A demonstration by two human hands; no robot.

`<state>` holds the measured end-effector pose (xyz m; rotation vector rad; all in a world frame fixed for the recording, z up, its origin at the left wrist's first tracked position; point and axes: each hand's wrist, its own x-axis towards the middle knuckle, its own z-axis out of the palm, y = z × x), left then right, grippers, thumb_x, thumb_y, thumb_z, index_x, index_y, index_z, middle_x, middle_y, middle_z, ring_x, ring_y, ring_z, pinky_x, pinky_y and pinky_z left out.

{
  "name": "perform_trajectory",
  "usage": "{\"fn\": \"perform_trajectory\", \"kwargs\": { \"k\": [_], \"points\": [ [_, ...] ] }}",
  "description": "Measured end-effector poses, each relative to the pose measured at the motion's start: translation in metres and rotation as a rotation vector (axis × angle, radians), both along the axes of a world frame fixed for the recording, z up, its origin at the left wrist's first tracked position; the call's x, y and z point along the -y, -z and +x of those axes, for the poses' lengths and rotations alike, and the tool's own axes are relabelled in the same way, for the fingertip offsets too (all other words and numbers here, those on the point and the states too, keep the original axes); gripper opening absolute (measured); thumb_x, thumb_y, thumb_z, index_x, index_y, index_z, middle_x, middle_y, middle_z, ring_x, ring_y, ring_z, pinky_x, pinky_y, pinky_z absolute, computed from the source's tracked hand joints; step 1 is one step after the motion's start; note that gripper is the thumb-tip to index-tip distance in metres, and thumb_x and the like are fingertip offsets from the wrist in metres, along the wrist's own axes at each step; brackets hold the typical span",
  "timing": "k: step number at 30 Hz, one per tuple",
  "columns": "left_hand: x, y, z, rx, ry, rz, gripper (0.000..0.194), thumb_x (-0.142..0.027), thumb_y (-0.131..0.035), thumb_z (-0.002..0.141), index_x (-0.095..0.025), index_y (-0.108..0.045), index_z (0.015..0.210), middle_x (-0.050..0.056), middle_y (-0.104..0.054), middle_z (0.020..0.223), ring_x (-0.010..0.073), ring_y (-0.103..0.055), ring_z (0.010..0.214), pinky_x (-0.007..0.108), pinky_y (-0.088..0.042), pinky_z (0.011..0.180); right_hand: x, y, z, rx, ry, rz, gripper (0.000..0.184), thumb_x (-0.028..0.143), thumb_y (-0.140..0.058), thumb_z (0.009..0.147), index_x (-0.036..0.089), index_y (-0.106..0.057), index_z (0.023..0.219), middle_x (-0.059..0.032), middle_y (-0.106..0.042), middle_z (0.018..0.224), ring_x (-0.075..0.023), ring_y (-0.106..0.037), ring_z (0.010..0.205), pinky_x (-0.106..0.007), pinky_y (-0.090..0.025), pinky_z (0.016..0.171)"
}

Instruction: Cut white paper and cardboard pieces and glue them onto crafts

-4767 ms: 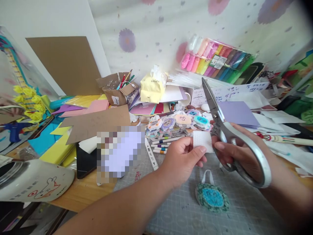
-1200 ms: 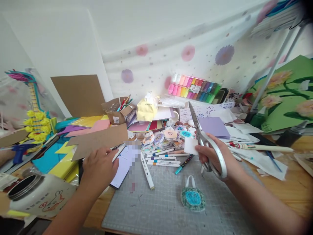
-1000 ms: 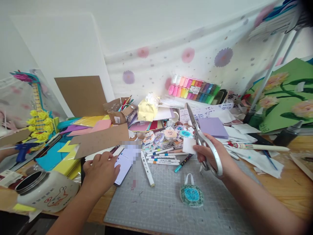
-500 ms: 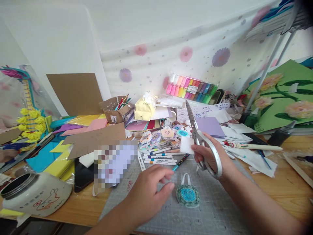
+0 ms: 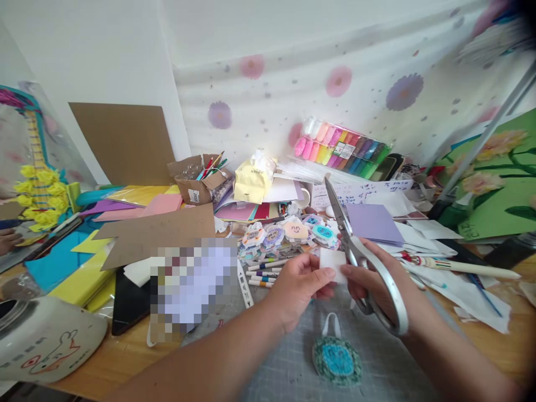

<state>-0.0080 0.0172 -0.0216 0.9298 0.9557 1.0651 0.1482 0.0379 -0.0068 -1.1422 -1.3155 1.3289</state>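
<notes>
My left hand [image 5: 299,287] pinches the left edge of a small white square of paper [image 5: 332,260] between thumb and fingers. On the paper's right edge are the fingertips of my right hand [image 5: 379,279], which also holds a pair of large silver scissors [image 5: 353,245]. The scissors point up and away, their blades close together, beside the paper rather than on it. Below both hands a green and blue oval tag [image 5: 338,357] with a white loop lies on the grey cutting mat [image 5: 288,371].
Several markers [image 5: 263,274] lie behind my left hand, near a pile of face-patterned paper cutouts [image 5: 296,229]. A purple sheet [image 5: 374,224] is beyond the scissors. To the left are brown cardboard [image 5: 167,228] and a white jar [image 5: 50,340]. Coloured clay packs [image 5: 343,148] lean at the back.
My left hand has moved up and right from over the mat and now grips the white paper. The right hand still holds the scissors and paper. The view has shifted slightly.
</notes>
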Motion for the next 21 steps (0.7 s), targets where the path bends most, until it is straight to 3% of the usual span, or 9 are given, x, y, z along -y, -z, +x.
{"fn": "perform_trajectory", "kwargs": {
  "k": [6, 12, 18, 21],
  "points": [
    [0.0041, 0.0015, 0.0023, 0.032, -0.03, 0.036, 0.027, -0.035, -0.072, 0.068, -0.012, -0.064, 0.081, 0.004, -0.064, 0.074, 0.014, -0.06, 0.068, 0.027, -0.048, 0.062, 0.0005, 0.0024, -0.0014, 0.077, -0.011, 0.01, 0.044, 0.033, -0.072, 0.061, 0.019, -0.052, 0.098, 0.0086, -0.052, 0.044, -0.0103, -0.044, 0.036, -0.021, -0.036, 0.037],
    [0.005, -0.0015, 0.0028, -0.003, -0.032, 0.064, 0.015, -0.026, -0.067, 0.071, -0.012, -0.063, 0.076, 0.002, -0.061, 0.068, 0.0132, -0.058, 0.064, 0.026, -0.045, 0.057, 0.0008, 0.0041, -0.0026, 0.053, 0.006, -0.019, 0.048, 0.036, -0.074, 0.058, 0.019, -0.054, 0.097, 0.0078, -0.053, 0.047, -0.0093, -0.043, 0.034, -0.021, -0.034, 0.035],
    [0.0046, 0.0017, 0.0028, -0.029, -0.023, 0.076, 0.014, -0.026, -0.063, 0.074, -0.013, -0.062, 0.078, 0.002, -0.061, 0.069, 0.0141, -0.058, 0.064, 0.026, -0.045, 0.056, 0.0014, 0.0014, -0.0051, -0.007, 0.061, -0.076, 0.063, 0.035, -0.078, 0.052, 0.018, -0.051, 0.106, 0.0094, -0.053, 0.046, -0.0092, -0.043, 0.033, -0.021, -0.034, 0.035],
    [0.0037, 0.0038, 0.003, -0.046, -0.026, 0.079, 0.015, -0.025, -0.063, 0.075, -0.012, -0.063, 0.081, 0.003, -0.062, 0.071, 0.0137, -0.058, 0.063, 0.027, -0.044, 0.056, 0.0021, 0.0025, -0.0041, 0.057, 0.045, -0.016, 0.058, 0.039, -0.077, 0.056, 0.018, -0.054, 0.104, 0.0084, -0.053, 0.045, -0.0104, -0.045, 0.034, -0.022, -0.037, 0.035]
  ]
}}
